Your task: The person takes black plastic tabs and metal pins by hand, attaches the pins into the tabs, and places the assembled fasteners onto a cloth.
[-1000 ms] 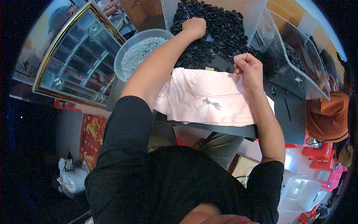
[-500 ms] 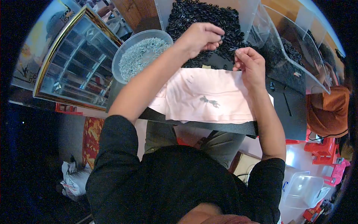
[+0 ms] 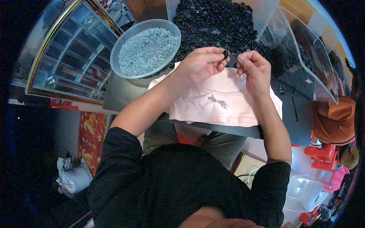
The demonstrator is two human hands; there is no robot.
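Observation:
Between the thumb and fingertips of my left hand (image 3: 203,65) is a small black plastic piece (image 3: 226,54), rounded in outline. My right hand (image 3: 257,72) faces it a short gap away, thumb and forefinger pinched together; whatever they hold is too small to make out. Both hands are above a pale pink cloth (image 3: 197,106) spread along the table's near edge. A small bunch of thin silvery metal pieces (image 3: 219,102) lies on the cloth. Beyond the hands a big heap of black plastic pieces (image 3: 213,22) spills out of a clear bin.
A round clear tub (image 3: 114,57) of small metal pieces stands on the left of the dark table (image 3: 121,93). A gold-framed glass panel (image 3: 32,81) leans beyond it. At the right are a clear bin (image 3: 315,72), a thin dark rod (image 3: 295,108) and red stools (image 3: 323,155).
My left hand has come down and nearer from over the black heap, and the black piece now shows in its fingers. The right hand stays nearly in place, still pinched.

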